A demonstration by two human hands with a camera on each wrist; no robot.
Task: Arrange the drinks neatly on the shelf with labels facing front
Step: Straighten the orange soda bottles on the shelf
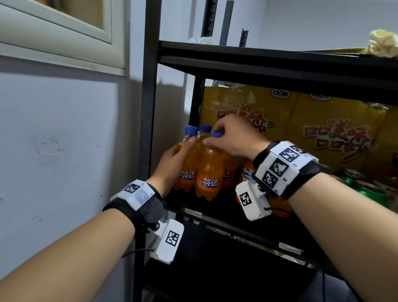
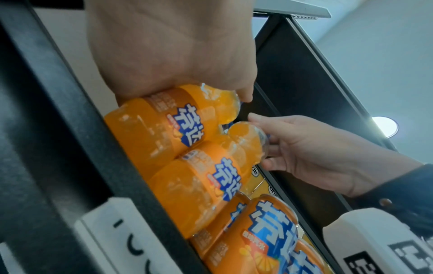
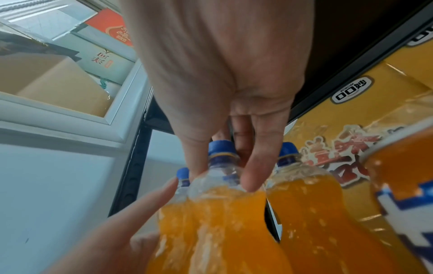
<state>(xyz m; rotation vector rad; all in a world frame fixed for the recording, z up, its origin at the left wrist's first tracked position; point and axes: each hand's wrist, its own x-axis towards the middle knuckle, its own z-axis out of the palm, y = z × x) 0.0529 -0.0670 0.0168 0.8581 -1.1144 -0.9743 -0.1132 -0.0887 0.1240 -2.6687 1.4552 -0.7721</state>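
Several orange soda bottles with blue caps stand at the left end of the black shelf [image 1: 216, 213]. My left hand [image 1: 177, 159] wraps the side of the leftmost bottle [image 1: 189, 173], thumb on its shoulder. My right hand [image 1: 219, 135] grips the neck and cap of the front bottle [image 1: 209, 173], whose blue-and-white label faces me. A third bottle's cap [image 1: 205, 128] shows behind them. In the left wrist view my left hand [image 2: 168, 55] lies on the leftmost bottle [image 2: 152, 128]. There my right hand [image 2: 304, 148] holds the neck of the front bottle [image 2: 194, 191]. In the right wrist view my right hand's fingers [image 3: 253, 166] pinch the neck [image 3: 220, 166].
Yellow snack boxes [image 1: 329, 132] fill the back of the shelf. Green cans [image 1: 363, 188] stand at the right, and orange soda cans [image 2: 269, 231] sit beside the bottles. The black upright [image 1: 147, 126] and the wall hem in the left side. The upper shelf [image 1: 264, 60] hangs close overhead.
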